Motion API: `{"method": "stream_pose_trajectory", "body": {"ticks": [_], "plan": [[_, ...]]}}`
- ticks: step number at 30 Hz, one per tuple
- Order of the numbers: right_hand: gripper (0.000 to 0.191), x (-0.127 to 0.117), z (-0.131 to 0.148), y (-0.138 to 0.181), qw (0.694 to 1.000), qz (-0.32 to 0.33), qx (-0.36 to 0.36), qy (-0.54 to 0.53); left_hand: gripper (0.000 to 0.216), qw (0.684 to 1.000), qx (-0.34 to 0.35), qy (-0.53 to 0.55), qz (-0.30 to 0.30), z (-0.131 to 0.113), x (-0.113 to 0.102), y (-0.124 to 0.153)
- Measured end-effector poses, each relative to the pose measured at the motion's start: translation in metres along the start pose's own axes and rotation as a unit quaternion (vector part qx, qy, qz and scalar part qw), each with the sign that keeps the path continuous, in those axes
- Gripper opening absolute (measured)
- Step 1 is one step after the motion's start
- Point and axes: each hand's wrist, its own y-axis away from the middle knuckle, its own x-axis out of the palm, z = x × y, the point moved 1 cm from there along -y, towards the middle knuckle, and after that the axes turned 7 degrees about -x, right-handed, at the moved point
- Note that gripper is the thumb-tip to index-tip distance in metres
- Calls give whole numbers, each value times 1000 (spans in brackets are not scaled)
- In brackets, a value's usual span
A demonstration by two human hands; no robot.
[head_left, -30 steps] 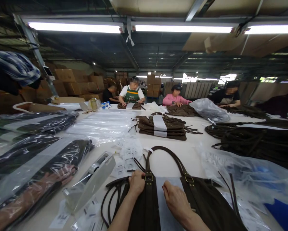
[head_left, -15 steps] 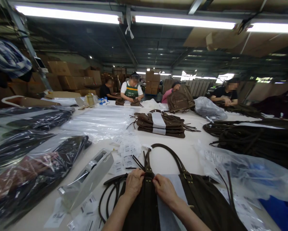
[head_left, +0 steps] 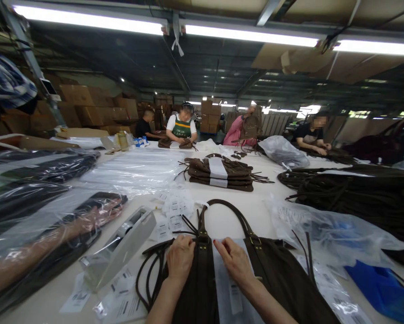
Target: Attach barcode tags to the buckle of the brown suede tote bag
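A dark brown handbag (head_left: 272, 270) lies flat in front of me, its looped handle (head_left: 234, 209) stretched away across the table. My left hand (head_left: 181, 257) has its fingers curled at the bag's top edge, just left of a buckled strap tab (head_left: 203, 239). Right of that tab, my right hand (head_left: 235, 260) rests over a pale paper band (head_left: 224, 270), thumb apart from the curled fingers. Thin dark cords (head_left: 188, 225) stick out beside the tab, and more loop at the bag's left side.
Left of the bag stands a tape dispenser (head_left: 124, 245) among printed labels (head_left: 177, 204). Another person's arm (head_left: 70, 229) reaches inside a clear plastic bag. Stacked brown bags (head_left: 218, 173), clear sleeves (head_left: 134, 166) and a blue item (head_left: 379, 288) lie around. Several co-workers are across the table.
My right thumb and fingers have parted and moved off the strap tab. My left hand has shifted slightly left of it. The neighbouring arm has pushed farther into its plastic bag.
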Motion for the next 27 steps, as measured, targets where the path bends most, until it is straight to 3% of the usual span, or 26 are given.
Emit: {"method": "stream_pose_trajectory", "body": {"ticks": [5, 10, 12, 16, 19, 23, 27], "plan": [[36, 22, 7, 14, 979, -41, -114, 163, 16, 966, 10, 258, -23, 2, 22, 8], [34, 41, 1, 22, 962, -27, -175, 209, 13, 917, 13, 390, 84, 12, 35, 16], [30, 42, -1, 21, 969, 17, -172, 178, 11, 911, 13, 398, 107, 14, 38, 17], [16, 27, -1, 17, 980, 125, -150, 50, 13, 919, 10, 383, 97, 16, 40, 17], [10, 13, -2, 17, 977, 170, -114, -58, 11, 921, 13, 376, 99, 18, 39, 17], [15, 7, -5, 17, 973, 173, -70, -139, 9, 921, 15, 380, 91, 20, 37, 17], [10, 14, -9, 16, 979, 129, -35, -156, 10, 921, 9, 381, 75, 21, 36, 18]]}}
